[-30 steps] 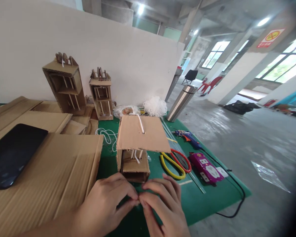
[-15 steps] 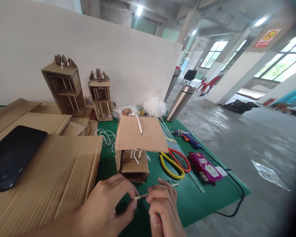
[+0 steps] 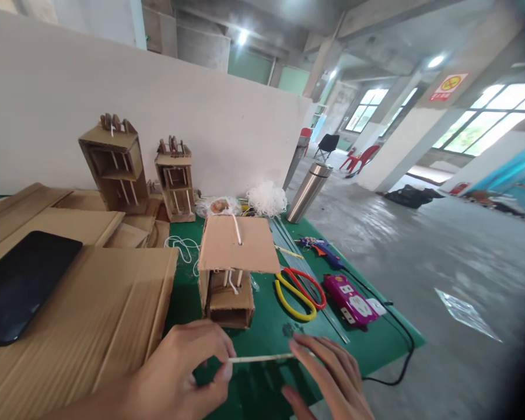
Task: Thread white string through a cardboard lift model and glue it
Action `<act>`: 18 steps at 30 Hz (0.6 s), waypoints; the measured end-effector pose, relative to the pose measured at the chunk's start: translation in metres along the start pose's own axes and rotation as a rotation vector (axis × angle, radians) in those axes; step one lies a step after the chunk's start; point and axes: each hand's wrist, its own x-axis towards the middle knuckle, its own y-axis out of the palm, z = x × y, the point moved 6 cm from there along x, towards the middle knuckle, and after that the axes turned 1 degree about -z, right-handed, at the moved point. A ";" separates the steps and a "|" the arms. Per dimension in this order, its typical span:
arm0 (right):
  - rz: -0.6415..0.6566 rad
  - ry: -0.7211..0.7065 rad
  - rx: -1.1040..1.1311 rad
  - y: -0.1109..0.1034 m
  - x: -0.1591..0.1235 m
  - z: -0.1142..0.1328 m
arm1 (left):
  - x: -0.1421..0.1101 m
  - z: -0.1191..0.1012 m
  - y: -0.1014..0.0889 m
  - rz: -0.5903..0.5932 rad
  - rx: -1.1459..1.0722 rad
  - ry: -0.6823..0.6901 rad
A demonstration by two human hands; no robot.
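My left hand (image 3: 192, 370) pinches one end of a thin pale wooden stick (image 3: 260, 358) between thumb and forefinger. At the stick's other end is my right hand (image 3: 332, 373), its fingers stretched out and its thumb apart from them. The right fingertips overlap the stick and hide part of that end; whether they touch it I cannot tell. Just beyond the hands stands a small cardboard structure (image 3: 231, 298) with a flat cardboard top (image 3: 240, 248). A white cord (image 3: 237, 228) passes through a hole in this top, and upright sticks show beneath it.
Scissors with yellow and red handles (image 3: 295, 315), a purple power strip (image 3: 350, 301) and a glue gun (image 3: 326, 252) lie right. A steel flask (image 3: 310, 192) stands behind. Cardboard sheets (image 3: 126, 291) with a black tablet-like slab (image 3: 26, 286) cover the left. Two cardboard models (image 3: 133, 151) stand behind.
My right hand has slid to the right along the stick and its fingers have spread, so more of the stick shows. My left hand keeps its pinch. The view has shifted slightly.
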 end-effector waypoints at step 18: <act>0.013 0.188 0.384 0.046 0.026 0.016 | -0.007 0.026 0.022 0.287 -0.138 -0.411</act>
